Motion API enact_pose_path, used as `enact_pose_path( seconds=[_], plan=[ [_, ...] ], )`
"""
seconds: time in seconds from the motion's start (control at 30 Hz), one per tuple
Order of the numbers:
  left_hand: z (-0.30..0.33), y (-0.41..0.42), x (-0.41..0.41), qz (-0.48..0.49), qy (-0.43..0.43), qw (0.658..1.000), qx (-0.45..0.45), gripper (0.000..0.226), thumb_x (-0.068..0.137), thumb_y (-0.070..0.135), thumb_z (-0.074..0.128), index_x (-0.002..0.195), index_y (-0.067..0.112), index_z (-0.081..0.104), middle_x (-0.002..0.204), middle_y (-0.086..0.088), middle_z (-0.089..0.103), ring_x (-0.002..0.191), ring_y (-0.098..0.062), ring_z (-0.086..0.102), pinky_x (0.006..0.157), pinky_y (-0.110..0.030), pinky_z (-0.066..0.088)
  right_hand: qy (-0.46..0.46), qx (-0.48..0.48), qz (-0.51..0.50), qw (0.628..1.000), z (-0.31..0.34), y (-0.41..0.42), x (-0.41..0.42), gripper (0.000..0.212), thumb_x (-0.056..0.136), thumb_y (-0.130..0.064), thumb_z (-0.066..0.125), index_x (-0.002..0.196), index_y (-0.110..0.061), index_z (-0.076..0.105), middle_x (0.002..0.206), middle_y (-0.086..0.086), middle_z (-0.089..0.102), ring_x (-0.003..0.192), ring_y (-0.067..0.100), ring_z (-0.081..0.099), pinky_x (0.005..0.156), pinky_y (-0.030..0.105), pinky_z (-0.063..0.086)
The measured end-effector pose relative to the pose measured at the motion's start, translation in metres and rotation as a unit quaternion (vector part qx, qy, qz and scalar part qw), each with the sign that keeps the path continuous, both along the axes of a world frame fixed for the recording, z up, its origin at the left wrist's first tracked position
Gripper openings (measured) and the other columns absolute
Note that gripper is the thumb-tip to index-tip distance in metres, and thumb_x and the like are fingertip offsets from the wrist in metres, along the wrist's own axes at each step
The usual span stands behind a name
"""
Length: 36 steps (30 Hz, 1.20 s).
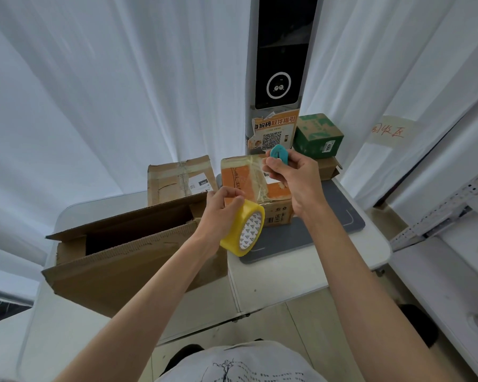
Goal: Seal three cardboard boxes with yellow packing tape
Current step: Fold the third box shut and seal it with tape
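My left hand (221, 208) grips a roll of yellow packing tape (243, 228) and holds it above the table's middle. A strip of tape runs from the roll up over the small orange-topped cardboard box (240, 177), which stands on a grey mat (326, 224). My right hand (293, 175) holds a small teal cutter (279, 154) just above that box's far right corner. A large brown box (127, 257) lies at the left with its flaps open. Behind it stands a taped brown box with a label (177, 177).
A green box (318, 135) sits on another brown box at the back right, next to a tall kiosk with a black screen (280, 64) and a QR-code notice (273, 133). White curtains hang behind the white table (364, 252). Metal shelving stands at the right.
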<state>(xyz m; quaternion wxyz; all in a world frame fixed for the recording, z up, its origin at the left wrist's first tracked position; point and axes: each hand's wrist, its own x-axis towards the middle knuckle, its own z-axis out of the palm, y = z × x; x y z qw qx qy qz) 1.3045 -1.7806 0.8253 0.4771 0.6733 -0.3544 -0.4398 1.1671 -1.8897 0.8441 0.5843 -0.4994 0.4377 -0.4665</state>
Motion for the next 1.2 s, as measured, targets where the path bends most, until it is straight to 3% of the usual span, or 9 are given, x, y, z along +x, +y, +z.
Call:
enact_pose_path(
  seconds=[0.1,0.3,0.4,0.53,0.73,0.87,1.03,1.2],
  plan=[
    [0.001,-0.001,-0.003,-0.002,-0.002,1.000,-0.021,0.014,0.103,0.021,0.055,0.111,0.031,0.060,0.128,0.006,0.053,0.118,-0.024,0.055,0.104,-0.049,0.050,0.004,-0.034,-0.009,0.999,0.008,0.003,0.003,0.029,0.085,-0.008,0.080,0.113,-0.004,0.073,0.098,0.007,0.075,0.082,0.016,0.074,0.075,0.024,0.059],
    [0.013,0.000,0.002,-0.119,-0.044,0.987,-0.097,0.054,0.104,0.007,0.050,0.144,0.041,0.034,0.120,0.015,0.059,0.107,-0.005,0.060,0.093,-0.030,0.053,0.002,-0.081,-0.005,0.997,0.016,0.007,0.004,0.022,0.085,-0.009,0.080,0.106,-0.006,0.075,0.083,0.000,0.073,0.076,0.011,0.071,0.076,0.021,0.056],
    [0.018,0.001,0.007,-0.178,-0.056,0.979,-0.082,0.063,0.106,0.008,0.048,0.152,0.043,0.024,0.120,0.010,0.057,0.107,-0.010,0.059,0.083,-0.026,0.051,0.011,-0.087,0.001,0.996,0.018,0.007,0.002,0.025,0.085,-0.010,0.080,0.109,-0.004,0.074,0.082,-0.001,0.074,0.076,0.012,0.072,0.078,0.023,0.057],
    [0.026,0.001,0.010,-0.228,-0.075,0.968,-0.068,0.065,0.105,0.006,0.049,0.152,0.043,0.025,0.116,0.003,0.055,0.096,-0.006,0.056,0.071,-0.020,0.049,0.014,-0.091,0.017,0.996,0.019,0.010,0.000,0.021,0.086,-0.010,0.080,0.106,-0.010,0.074,0.081,-0.003,0.073,0.078,0.011,0.072,0.078,0.022,0.058],
    [0.030,0.003,0.014,-0.252,-0.043,0.965,-0.060,0.068,0.104,0.006,0.052,0.148,0.051,0.027,0.118,-0.006,0.056,0.105,-0.022,0.063,0.088,-0.040,0.058,0.026,-0.089,0.025,0.995,0.020,0.012,-0.003,0.030,0.086,-0.010,0.079,0.115,-0.004,0.072,0.094,0.007,0.074,0.081,0.013,0.073,0.075,0.020,0.056],
    [0.030,0.004,0.014,-0.266,-0.039,0.961,-0.062,0.068,0.104,0.007,0.052,0.145,0.056,0.027,0.114,-0.004,0.055,0.102,-0.019,0.063,0.081,-0.034,0.060,0.047,-0.082,0.033,0.995,0.018,0.013,-0.004,0.034,0.088,-0.013,0.077,0.121,-0.005,0.070,0.101,0.009,0.075,0.083,0.015,0.075,0.076,0.022,0.058],
    [0.024,0.005,0.017,-0.266,-0.006,0.962,-0.065,0.071,0.104,0.005,0.052,0.142,0.062,0.032,0.115,-0.001,0.055,0.101,-0.016,0.064,0.083,-0.036,0.059,0.045,-0.081,0.039,0.995,0.018,0.016,-0.005,0.025,0.089,-0.013,0.076,0.113,-0.014,0.070,0.091,-0.002,0.075,0.079,0.011,0.074,0.075,0.023,0.060],
    [0.018,0.006,0.017,-0.253,0.038,0.966,-0.047,0.071,0.104,0.004,0.052,0.146,0.058,0.033,0.116,0.000,0.056,0.112,-0.023,0.062,0.082,-0.037,0.060,0.034,-0.064,0.047,0.996,0.014,0.016,-0.005,0.032,0.089,-0.012,0.075,0.120,-0.003,0.070,0.095,0.005,0.077,0.082,0.014,0.075,0.079,0.027,0.061]
  ],
)
